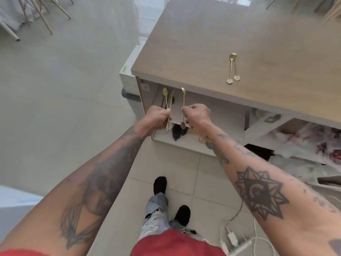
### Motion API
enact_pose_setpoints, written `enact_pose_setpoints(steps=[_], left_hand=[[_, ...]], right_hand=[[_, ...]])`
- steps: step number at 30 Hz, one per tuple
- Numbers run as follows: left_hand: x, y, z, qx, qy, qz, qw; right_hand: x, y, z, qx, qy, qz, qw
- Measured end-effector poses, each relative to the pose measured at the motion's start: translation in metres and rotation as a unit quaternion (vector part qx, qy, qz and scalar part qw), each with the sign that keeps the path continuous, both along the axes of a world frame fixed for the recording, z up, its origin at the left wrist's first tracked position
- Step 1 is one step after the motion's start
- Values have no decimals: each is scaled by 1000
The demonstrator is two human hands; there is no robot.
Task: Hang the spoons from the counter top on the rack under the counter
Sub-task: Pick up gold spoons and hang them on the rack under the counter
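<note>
Two slim gold metal spoons with flower-shaped handle ends (232,68) lay side by side on the wooden table (203,52), bowls pointing away, well apart from either grip. Two more such spoons (168,106) stood bowl-up in the left hand's grip (156,117). A single gold spoon (183,106) stood upright, pinched in the right hand's grip (196,115), flower end hanging below it.

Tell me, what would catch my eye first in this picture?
Two tattooed arms reach forward, and each hand pinches thin gold spoons bowl-up in front of the open space under the counter: the left hand holds two, the right hand one. On the wooden counter top, to the right, two more spoons lie side by side with flower-shaped handle ends.
</note>
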State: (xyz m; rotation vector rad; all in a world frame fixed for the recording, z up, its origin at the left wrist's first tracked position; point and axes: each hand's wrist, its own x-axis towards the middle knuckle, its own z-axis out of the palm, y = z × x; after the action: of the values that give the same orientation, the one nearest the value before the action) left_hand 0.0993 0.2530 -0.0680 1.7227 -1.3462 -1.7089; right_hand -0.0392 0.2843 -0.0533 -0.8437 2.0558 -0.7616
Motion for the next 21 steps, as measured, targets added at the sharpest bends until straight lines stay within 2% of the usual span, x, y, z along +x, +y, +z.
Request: enact_pose_setpoints(steps=[9,15,21], left_hand=[[-14,-53,-115,48,-43,15,998],[-30,-135,-201,34,-55,65,996],[-46,-191,-280,19,-130,59,990]], right_hand=[[-3,-51,-125,75,-43,-25,996],[-16,-127,-211,55,-65,-52,995],[-21,-180,-290,56,-78,-79,992]])
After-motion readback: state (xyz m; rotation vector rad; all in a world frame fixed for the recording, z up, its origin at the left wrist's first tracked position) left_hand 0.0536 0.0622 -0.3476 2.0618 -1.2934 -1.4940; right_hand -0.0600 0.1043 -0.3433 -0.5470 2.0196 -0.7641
